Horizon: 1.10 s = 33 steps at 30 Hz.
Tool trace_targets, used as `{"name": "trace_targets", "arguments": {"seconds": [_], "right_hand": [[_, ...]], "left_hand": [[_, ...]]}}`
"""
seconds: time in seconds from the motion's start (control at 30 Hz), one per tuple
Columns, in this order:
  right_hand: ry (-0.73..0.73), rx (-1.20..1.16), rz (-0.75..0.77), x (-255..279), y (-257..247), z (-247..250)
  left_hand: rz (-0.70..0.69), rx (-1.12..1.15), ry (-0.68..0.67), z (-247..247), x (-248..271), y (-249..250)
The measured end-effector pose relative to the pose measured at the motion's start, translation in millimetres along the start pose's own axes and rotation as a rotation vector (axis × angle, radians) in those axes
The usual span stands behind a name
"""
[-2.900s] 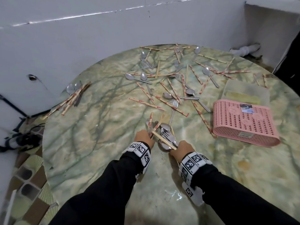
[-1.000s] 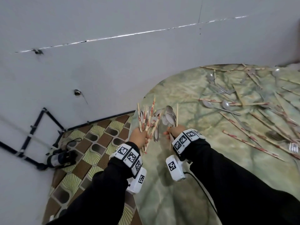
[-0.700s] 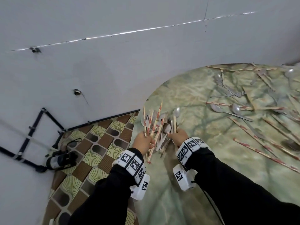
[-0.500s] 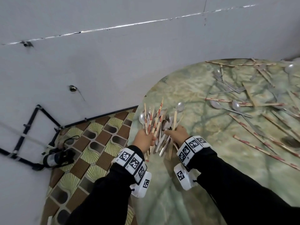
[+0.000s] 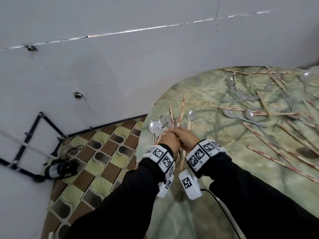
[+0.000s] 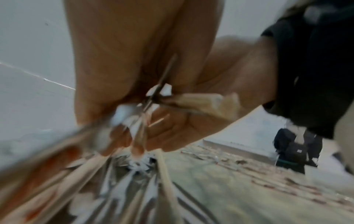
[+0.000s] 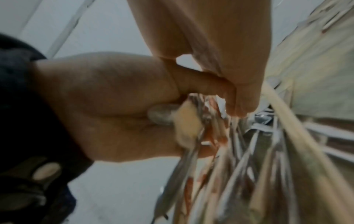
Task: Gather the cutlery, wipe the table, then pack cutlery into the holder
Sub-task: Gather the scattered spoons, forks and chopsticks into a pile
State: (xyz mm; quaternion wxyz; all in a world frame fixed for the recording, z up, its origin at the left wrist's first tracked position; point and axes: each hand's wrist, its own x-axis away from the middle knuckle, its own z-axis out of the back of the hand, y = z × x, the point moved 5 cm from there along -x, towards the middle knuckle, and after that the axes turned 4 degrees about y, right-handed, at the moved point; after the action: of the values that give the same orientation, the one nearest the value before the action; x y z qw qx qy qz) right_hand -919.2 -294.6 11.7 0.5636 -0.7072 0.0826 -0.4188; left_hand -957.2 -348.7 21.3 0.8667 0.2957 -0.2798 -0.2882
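Observation:
At the left edge of the round green marble table (image 5: 215,173), my left hand (image 5: 170,139) and right hand (image 5: 187,137) press together around one bundle of cutlery (image 5: 172,121): steel spoons, forks and red-patterned wooden chopsticks that fan upward. Both wrist views are blurred; in each, curled fingers grip the bundle (image 6: 138,174) (image 7: 229,159). More loose spoons (image 5: 248,114), forks (image 5: 241,98) and chopsticks (image 5: 283,157) lie scattered over the right part of the table. The holder is out of view.
A grey wall (image 5: 120,57) stands close behind the table. Left of the table the tiled floor (image 5: 96,163) shows, with black pipes (image 5: 32,128) and a dark canister (image 5: 58,169) on it. A black cable (image 5: 222,209) runs from my right wrist.
My hands carried two handfuls of cutlery from the table's middle to its left edge. Over the last second they came together, merging the handfuls into one lower bundle.

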Motion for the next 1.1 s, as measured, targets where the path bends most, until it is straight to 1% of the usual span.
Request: {"name": "trace_targets", "arguments": {"seconds": [0.07,0.17,0.23,0.3,0.33,0.4,0.43,0.47,0.53,0.6,0.63,0.67,0.73,0.77,0.87,0.97,1.03,1.1], "right_hand": [[0.055,0.09,0.013,-4,-4,7],[0.187,0.274,0.055,-10,0,26],[0.278,0.375,0.052,-14,6,43],[0.335,0.393,-0.004,-22,19,56],[0.344,0.368,-0.04,-24,24,60],[0.32,0.329,-0.092,-34,35,62],[0.307,0.342,-0.101,-42,39,63],[0.305,0.383,-0.102,-56,47,65],[0.285,0.46,-0.122,-107,79,74],[0.267,0.5,-0.13,-128,89,70],[0.257,0.533,-0.119,-115,76,61],[0.248,0.599,-0.105,-90,56,53],[0.282,0.83,-0.073,-47,28,39],[0.273,0.92,-0.063,-32,19,34],[0.221,1.056,0.005,-11,14,30],[0.178,1.287,0.075,3,9,31],[0.167,1.402,0.154,7,3,33],[0.155,1.435,0.213,9,-3,38]], "left_hand": [[0.004,-0.133,-0.019,0,-8,-4],[-0.009,-0.185,0.042,16,-18,-10],[0.047,-0.134,0.079,36,-23,-26],[0.135,-0.191,0.065,53,-29,-48],[0.184,-0.261,0.022,58,-30,-59],[0.292,-0.399,-0.104,59,-26,-79],[0.314,-0.449,-0.154,57,-24,-85],[0.321,-0.48,-0.18,55,-23,-89],[0.305,-0.467,-0.181,49,-24,-91],[0.278,-0.427,-0.178,40,-25,-87],[0.264,-0.398,-0.172,35,-25,-83],[0.256,-0.368,-0.159,30,-26,-80],[0.254,-0.281,-0.119,24,-29,-77],[0.257,-0.229,-0.093,22,-30,-78],[0.248,-0.05,-0.031,15,-38,-80],[0.235,0.05,-0.01,11,-42,-83],[0.216,0.076,-0.026,11,-40,-82],[0.189,0.057,-0.047,16,-35,-79]]}}
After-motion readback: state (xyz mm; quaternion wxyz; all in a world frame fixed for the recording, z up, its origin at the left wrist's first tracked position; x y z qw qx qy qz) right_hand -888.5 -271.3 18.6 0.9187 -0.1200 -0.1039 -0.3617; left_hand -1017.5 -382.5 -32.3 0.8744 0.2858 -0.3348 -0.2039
